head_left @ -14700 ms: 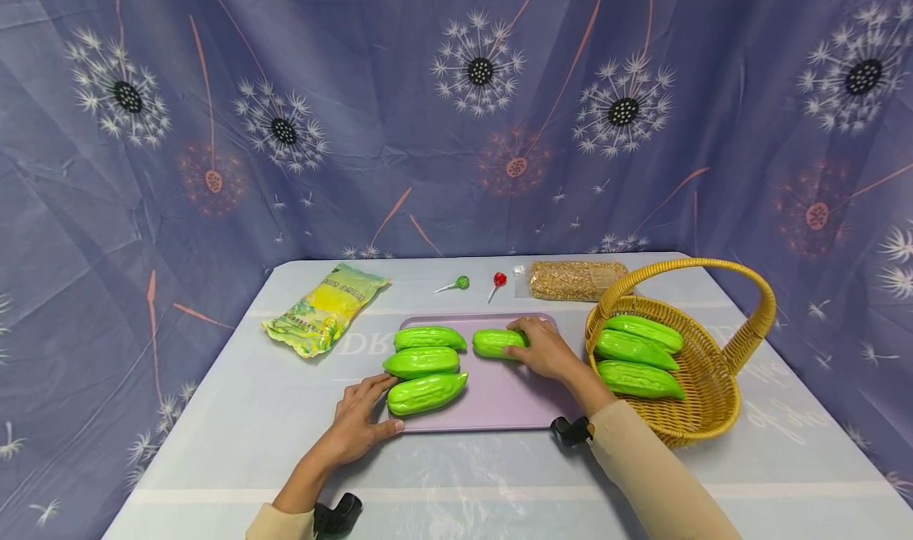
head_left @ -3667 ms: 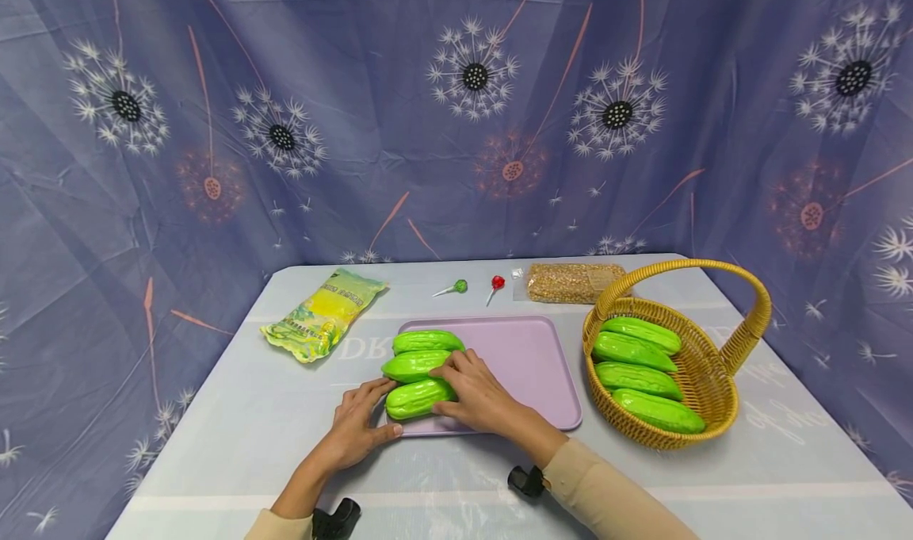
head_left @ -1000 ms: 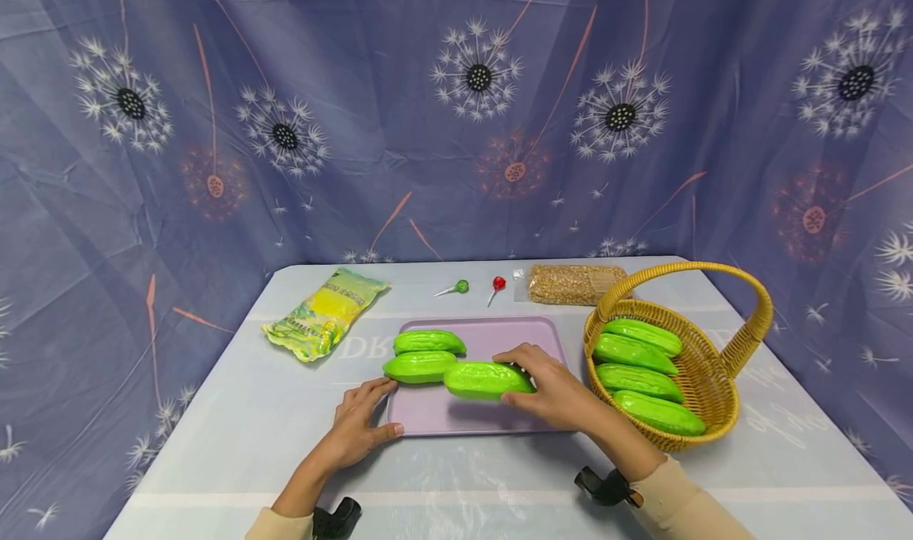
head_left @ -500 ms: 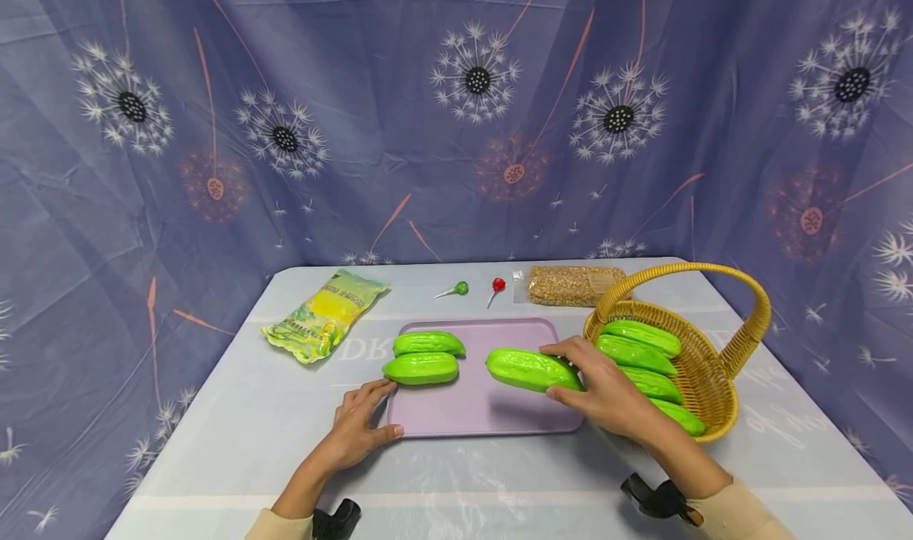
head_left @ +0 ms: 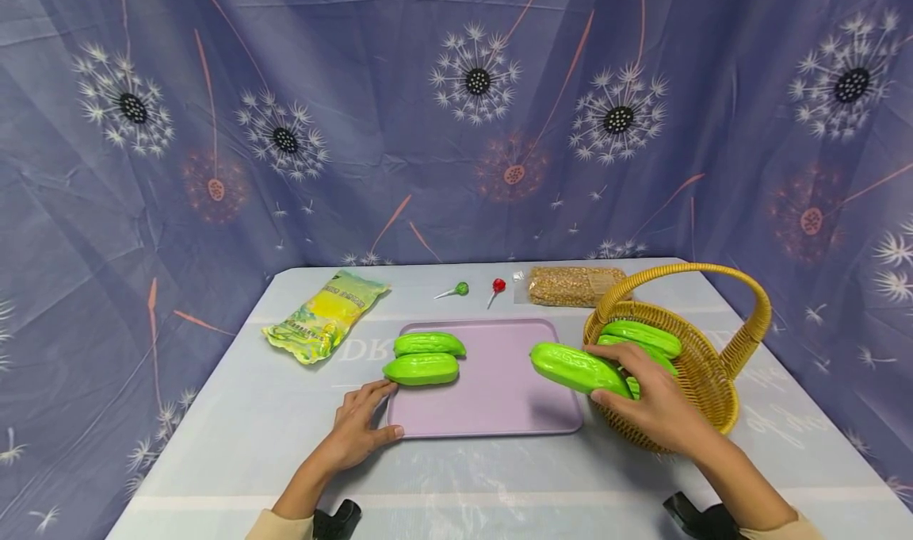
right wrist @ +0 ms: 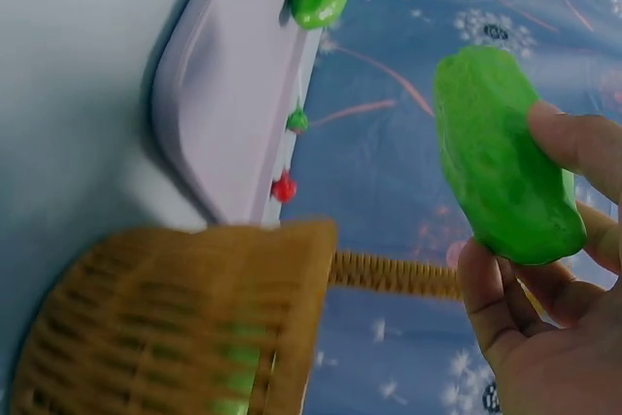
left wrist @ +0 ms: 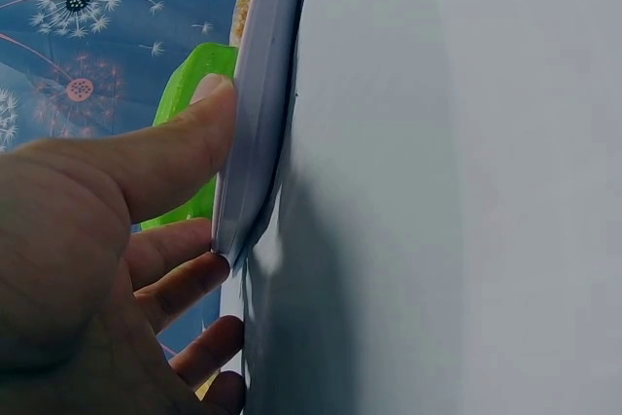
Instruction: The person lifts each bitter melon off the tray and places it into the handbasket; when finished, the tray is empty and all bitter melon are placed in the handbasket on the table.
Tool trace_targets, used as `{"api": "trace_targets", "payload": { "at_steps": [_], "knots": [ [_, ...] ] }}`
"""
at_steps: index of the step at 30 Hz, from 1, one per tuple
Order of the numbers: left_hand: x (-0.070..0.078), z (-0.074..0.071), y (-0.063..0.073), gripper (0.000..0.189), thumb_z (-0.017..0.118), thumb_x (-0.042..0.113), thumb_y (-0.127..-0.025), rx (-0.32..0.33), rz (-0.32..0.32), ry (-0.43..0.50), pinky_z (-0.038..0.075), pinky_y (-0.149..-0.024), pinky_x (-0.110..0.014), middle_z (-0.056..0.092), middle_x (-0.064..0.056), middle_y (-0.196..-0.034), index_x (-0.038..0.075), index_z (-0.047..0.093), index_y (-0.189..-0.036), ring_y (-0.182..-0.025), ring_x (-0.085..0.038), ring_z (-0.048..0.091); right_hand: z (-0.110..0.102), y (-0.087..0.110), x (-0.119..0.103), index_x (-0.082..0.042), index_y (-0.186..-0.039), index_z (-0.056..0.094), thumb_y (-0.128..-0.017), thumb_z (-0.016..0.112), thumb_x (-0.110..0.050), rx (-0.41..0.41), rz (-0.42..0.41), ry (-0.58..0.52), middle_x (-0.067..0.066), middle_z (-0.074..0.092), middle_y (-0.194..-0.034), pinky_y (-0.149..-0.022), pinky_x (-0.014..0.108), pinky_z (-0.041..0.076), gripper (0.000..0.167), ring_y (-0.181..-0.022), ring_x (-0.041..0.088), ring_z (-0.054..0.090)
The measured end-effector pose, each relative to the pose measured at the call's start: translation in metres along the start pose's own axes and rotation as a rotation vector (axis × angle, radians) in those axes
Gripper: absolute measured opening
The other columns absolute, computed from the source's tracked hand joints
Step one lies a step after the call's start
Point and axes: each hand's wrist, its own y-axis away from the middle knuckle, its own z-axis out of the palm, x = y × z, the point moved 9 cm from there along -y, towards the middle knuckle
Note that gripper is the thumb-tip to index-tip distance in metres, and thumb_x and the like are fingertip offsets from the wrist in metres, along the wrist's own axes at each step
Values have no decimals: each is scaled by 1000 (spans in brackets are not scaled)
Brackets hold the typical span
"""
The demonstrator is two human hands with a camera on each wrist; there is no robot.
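Note:
In the head view my right hand [head_left: 656, 401] grips a green bitter melon [head_left: 576, 368] between thumb and fingers. It is held in the air over the tray's right edge and the left rim of the wicker basket [head_left: 726, 401]. The right wrist view shows the melon [right wrist: 501, 157] clear of the basket below. Inside the basket lie more bitter melons [head_left: 645, 335], partly hidden by the hand. Two bitter melons [head_left: 422, 369] sit side by side at the left of the lilac tray [head_left: 492, 401]. My left hand [head_left: 354, 429] touches that tray's near left corner, fingers extended.
Behind the tray are a green lollipop [head_left: 462, 289], a red lollipop [head_left: 498, 285] and a clear bag of yellow grains [head_left: 571, 286]. A yellow-green packet [head_left: 328, 314] lies at the left. The basket's tall handle [head_left: 702, 267] arches above it.
The right hand took the nearest of the three melons off the tray's left side and carried it right to the basket. Earlier, another melon went from tray to basket. The left hand stayed put.

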Motion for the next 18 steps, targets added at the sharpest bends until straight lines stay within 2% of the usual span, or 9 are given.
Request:
{"api": "trace_targets", "payload": {
  "at_steps": [11,15,18],
  "knots": [
    [-1,0,1,69,76,32,-77,-9,-12,-3,18,-104,-58,42,-8,-144,12,48,-137,-129,-35,31,-31,26,24,-18,-124,60,-69,83,-15,46,100,93,-3,59,-110,-73,8,36,59,-92,-11,44],
    [-1,1,0,69,76,32,-77,-13,-12,2,18,-104,-58,42,-8,-145,11,48,-137,-130,-35,30,-42,34,31,-16,-124,60,-69,83,-13,67,109,105,-3,58,-109,-73,9,35,60,-93,-12,42],
    [0,0,0,69,76,32,-77,-12,-7,0,18,-103,-58,42,-8,-145,11,48,-137,-129,-35,30,-47,41,37,-16,-126,59,-70,82,-14,70,146,115,-3,57,-109,-69,11,35,60,-89,-12,41]
  ]
}}
